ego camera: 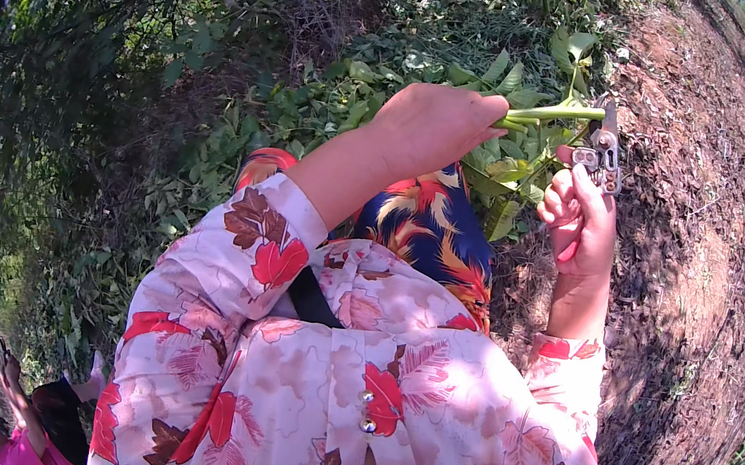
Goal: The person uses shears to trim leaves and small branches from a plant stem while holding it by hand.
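My left hand (435, 121) is closed around several green stems (555, 112), whose ends point to the right. Leaves (501, 173) hang below and beyond the fist. In my right hand (586, 216) is a pair of pruning shears (604, 149) with red-covered handles, its metal head pointing up. The blades meet the end of the longest stem; whether they are closed through it I cannot tell. My left fingers are mostly hidden behind the back of the hand.
A heap of cut leafy shoots (338, 86) lies beyond my left hand. Trees and shrubs (116, 42) fill the left side. Dry leaf litter (697, 235) covers the ground at right. Another person in a pink top (41, 447) is at lower left.
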Demonstrator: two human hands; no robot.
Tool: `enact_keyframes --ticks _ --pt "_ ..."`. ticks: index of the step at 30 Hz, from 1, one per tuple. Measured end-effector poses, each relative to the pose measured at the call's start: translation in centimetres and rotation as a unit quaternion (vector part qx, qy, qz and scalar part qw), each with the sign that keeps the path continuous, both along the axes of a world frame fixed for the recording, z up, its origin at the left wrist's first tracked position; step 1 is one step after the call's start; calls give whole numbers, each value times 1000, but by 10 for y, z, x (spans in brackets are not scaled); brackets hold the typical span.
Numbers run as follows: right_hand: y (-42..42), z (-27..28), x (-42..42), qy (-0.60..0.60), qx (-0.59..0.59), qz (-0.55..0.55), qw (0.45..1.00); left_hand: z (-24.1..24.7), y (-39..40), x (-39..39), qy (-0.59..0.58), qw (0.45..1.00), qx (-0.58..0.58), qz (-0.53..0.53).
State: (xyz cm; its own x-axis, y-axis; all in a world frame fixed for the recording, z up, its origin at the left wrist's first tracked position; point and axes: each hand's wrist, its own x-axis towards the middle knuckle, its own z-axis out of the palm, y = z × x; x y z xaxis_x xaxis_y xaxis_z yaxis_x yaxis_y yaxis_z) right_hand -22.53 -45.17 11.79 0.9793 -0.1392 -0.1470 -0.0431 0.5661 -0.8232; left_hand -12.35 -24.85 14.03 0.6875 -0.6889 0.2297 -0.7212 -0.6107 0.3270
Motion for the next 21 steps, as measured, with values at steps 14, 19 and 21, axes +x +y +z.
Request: enact_keyframes --ticks 14,19,21 --pt "-106 -19 52 -10 -684 -277 675 19 -109 19 533 798 -276 -59" --pt "-97 -47 69 40 -819 -202 535 -12 -96 27 828 440 -347 18" --pt "-109 -75 74 -23 -844 -169 508 -36 -93 27 817 447 -359 60"
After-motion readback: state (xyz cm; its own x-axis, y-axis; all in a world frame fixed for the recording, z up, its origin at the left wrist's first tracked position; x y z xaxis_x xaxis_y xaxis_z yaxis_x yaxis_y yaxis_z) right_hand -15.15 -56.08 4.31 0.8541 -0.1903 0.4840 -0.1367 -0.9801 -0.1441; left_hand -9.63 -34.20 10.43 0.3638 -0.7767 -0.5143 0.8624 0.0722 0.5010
